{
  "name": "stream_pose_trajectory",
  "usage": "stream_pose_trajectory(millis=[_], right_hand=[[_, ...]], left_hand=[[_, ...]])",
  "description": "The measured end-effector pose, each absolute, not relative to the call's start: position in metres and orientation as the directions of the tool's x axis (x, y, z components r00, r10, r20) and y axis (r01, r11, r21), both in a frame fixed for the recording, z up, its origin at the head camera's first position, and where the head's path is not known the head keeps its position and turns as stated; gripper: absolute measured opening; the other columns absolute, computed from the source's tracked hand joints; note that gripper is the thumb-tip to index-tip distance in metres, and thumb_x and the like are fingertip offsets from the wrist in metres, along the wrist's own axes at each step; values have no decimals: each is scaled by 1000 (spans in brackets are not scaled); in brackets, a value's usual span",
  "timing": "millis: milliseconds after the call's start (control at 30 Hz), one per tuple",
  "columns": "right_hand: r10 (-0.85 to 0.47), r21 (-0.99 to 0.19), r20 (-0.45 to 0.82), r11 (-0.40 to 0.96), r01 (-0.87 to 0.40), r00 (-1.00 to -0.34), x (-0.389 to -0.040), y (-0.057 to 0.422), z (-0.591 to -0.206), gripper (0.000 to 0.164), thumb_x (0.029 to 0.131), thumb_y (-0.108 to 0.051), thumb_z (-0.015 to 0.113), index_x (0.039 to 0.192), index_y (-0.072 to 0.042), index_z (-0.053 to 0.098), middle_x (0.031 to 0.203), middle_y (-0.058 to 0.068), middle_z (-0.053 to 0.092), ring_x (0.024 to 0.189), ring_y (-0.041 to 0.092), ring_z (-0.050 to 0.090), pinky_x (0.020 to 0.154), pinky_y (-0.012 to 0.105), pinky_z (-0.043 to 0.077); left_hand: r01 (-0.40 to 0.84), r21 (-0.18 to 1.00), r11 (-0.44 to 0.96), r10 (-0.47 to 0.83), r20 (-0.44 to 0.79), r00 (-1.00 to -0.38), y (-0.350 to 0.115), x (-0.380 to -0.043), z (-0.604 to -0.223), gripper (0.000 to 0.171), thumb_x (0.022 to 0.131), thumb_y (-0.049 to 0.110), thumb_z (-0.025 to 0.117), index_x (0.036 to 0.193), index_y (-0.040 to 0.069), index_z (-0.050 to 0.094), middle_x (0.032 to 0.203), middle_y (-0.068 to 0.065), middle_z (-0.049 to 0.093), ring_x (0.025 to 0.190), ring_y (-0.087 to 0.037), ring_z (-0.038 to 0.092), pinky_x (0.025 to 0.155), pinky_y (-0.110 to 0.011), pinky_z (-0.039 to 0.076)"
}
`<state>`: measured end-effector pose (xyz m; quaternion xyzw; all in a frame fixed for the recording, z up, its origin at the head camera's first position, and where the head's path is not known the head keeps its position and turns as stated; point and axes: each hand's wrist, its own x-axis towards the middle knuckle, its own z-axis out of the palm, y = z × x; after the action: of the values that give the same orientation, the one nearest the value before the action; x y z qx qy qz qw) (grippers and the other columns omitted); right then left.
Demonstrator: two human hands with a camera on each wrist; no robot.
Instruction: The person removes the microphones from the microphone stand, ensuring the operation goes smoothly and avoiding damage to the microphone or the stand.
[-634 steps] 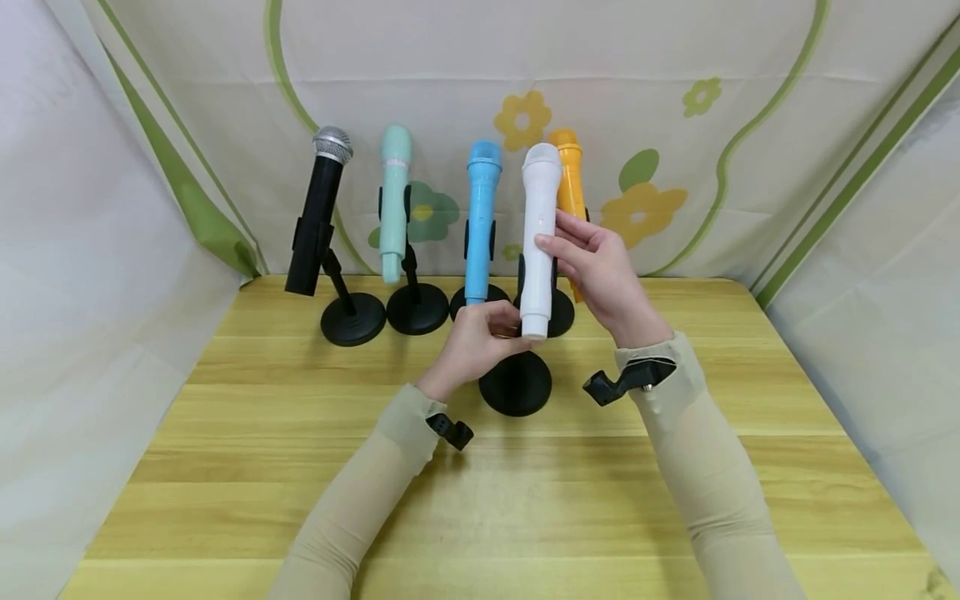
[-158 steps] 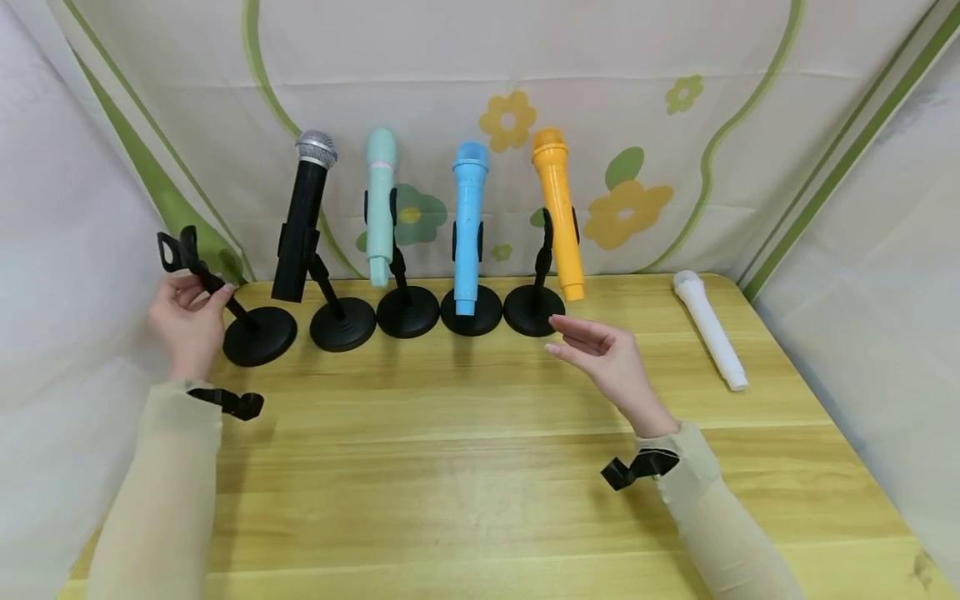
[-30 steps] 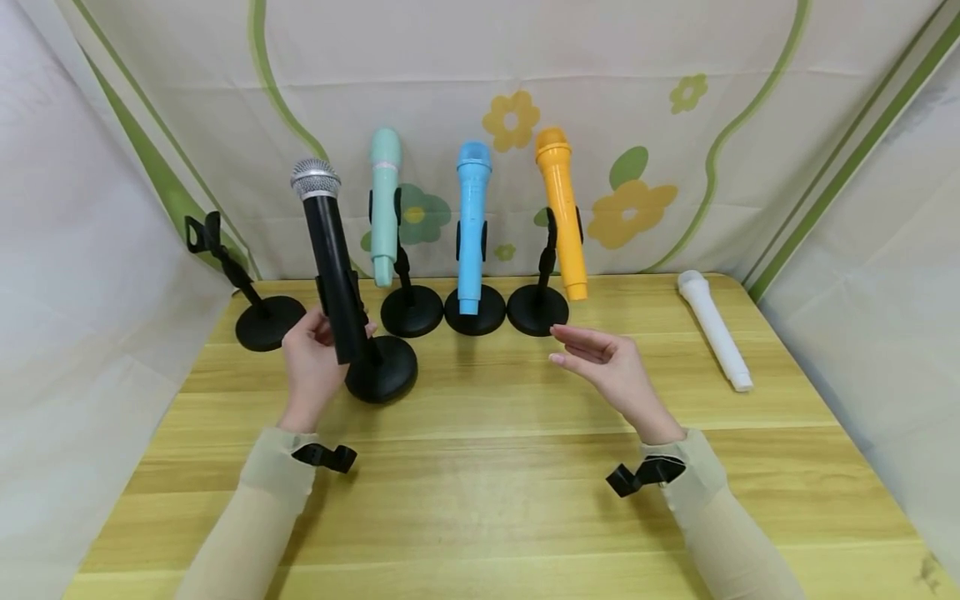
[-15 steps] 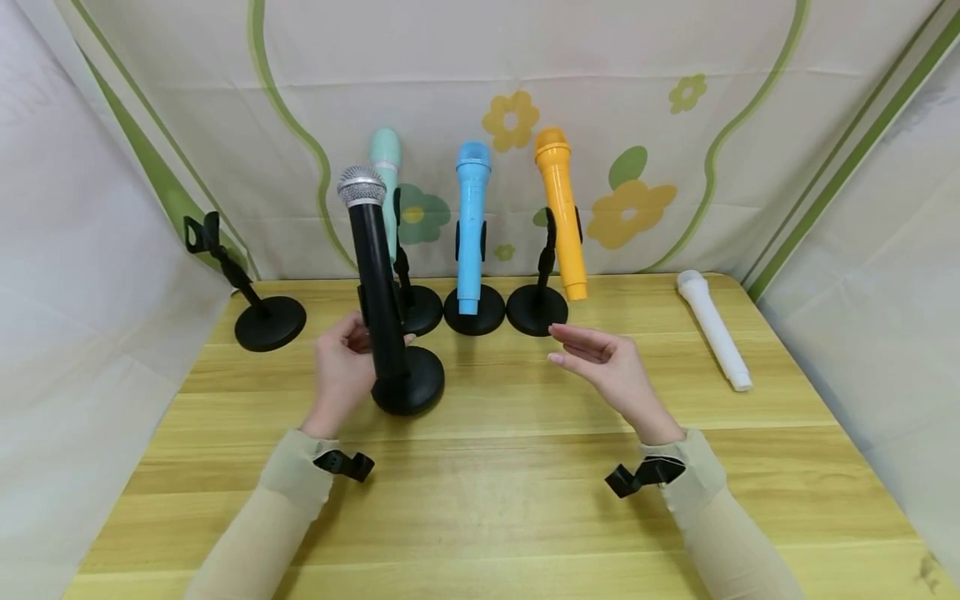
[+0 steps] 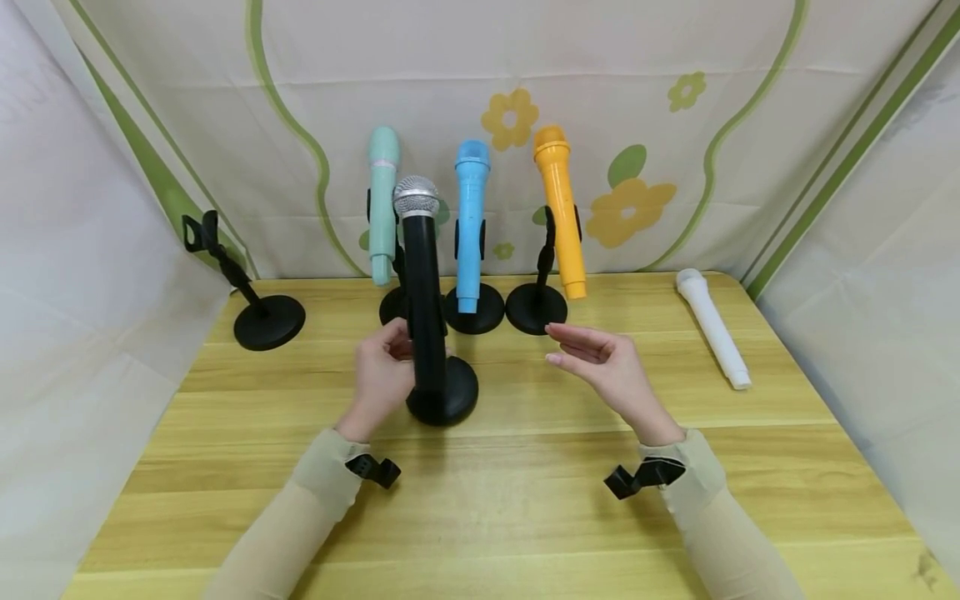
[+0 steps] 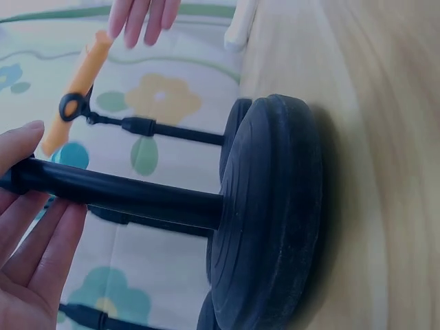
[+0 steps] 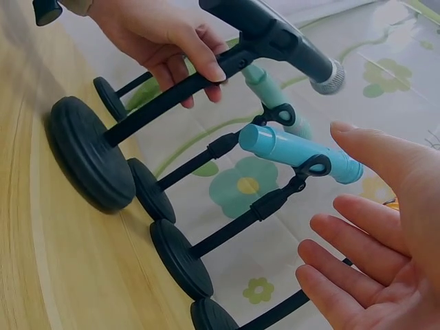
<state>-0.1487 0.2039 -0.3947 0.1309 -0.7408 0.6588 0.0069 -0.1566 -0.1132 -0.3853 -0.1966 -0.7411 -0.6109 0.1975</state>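
From the head, I see the black mic (image 5: 426, 300), axis twelve to six, at ten o'clock from the right hand (image 5: 611, 371); the left hand (image 5: 381, 379) is nearer. Left wrist: its fingers (image 6: 58, 251) pinch the pole (image 6: 144, 196). Right wrist: fingers (image 7: 361, 237) wide, holding nothing.

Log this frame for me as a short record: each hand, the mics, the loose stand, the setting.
Left hand: grips the pole of the stand under the black mic
Right hand: holds nothing, above the table
Black mic: in its stand's clip, silver head up, in front of the row
Row, left to right: mint mic, blue mic, orange mic, each on a stand
White mic: lying on the table, far right
Empty stand: far left, no mic in its clip
Backdrop: pale cloth with flowers
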Motion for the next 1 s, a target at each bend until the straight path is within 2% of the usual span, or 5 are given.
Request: stream_pose_trajectory(millis=[200, 500, 767, 1000], right_hand=[[-187, -975, 181, 97, -201, -966, -148, 203, -394, 46, 90, -17, 82, 132, -4, 68, 132, 11, 66, 122, 23, 62, 98, 30, 52], [-182, -975, 177, 101, -197, -967, -149, 201, -394, 45, 90, -18, 82, 132, -6, 69, 132, 10, 66, 122, 23, 63, 99, 31, 52], [-178, -976, 163, 112, -185, -970, -149, 202, -395, 46, 91, -19, 81, 133, -7, 68, 133, 10, 66, 122, 23, 62, 98, 30, 52], [-175, -976, 169, 105, -189, -970, -148, 202, -394, 46, 91, -19, 80, 133, -7, 68, 133, 10, 66, 122, 23, 62, 98, 31, 53]], left_hand=[[534, 833, 143, 90, 527, -845, -96, -155, -389, 25, 75, -9, 87, 89, -2, 67, 87, -13, 73, 76, -24, 73, 75, -29, 61], [585, 805, 102, 134, 571, -810, -75, -154, -390, 25, 73, -14, 84, 89, -5, 67, 85, -17, 72, 73, -28, 72, 71, -29, 62], [607, 791, 78, 179, 588, -789, -62, -152, -392, 21, 78, -16, 79, 92, -4, 68, 88, -17, 72, 73, -31, 72, 70, -38, 63], [607, 793, 51, 178, 591, -787, -49, -154, -390, 20, 78, -19, 77, 92, -8, 66, 89, -21, 70, 73, -35, 71, 69, -46, 63]])
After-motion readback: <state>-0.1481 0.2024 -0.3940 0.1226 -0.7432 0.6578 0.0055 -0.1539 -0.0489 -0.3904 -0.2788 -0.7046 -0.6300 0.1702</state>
